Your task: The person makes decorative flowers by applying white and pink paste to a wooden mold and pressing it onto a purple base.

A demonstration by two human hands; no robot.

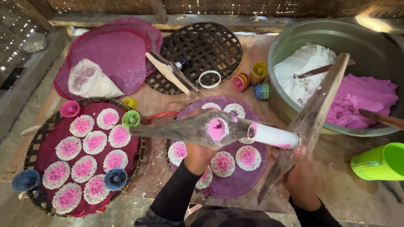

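The left hand (198, 153) grips from below a grey wooden press (198, 128) held over the table (357, 197), its fingers clamped on the wood; a hole in the press is packed with pink dough (217, 129). The right hand (302, 172) holds the second wooden arm (313, 117), which slants up to the far right; its fingers are wrapped around that arm. A white plunger tube (273, 135), smeared pink, lies between the two arms, just beside the filled hole.

Under the press sits a round purple mat (244, 185) with white-and-pink noodle rounds (247, 157) laid on it. To the left, a woven tray (35, 143) lined in purple carries many more rounds, with small coloured cups (131, 119) at its rim. Far left lies a stack of purple mats (122, 54) with a clear plastic bag (90, 80) on top. A dark lattice tray (210, 46) sits far centre. To the right, a big metal basin (294, 42) holds white flour (305, 69) and purple dough (364, 103). A green cup (378, 162) lies near right.
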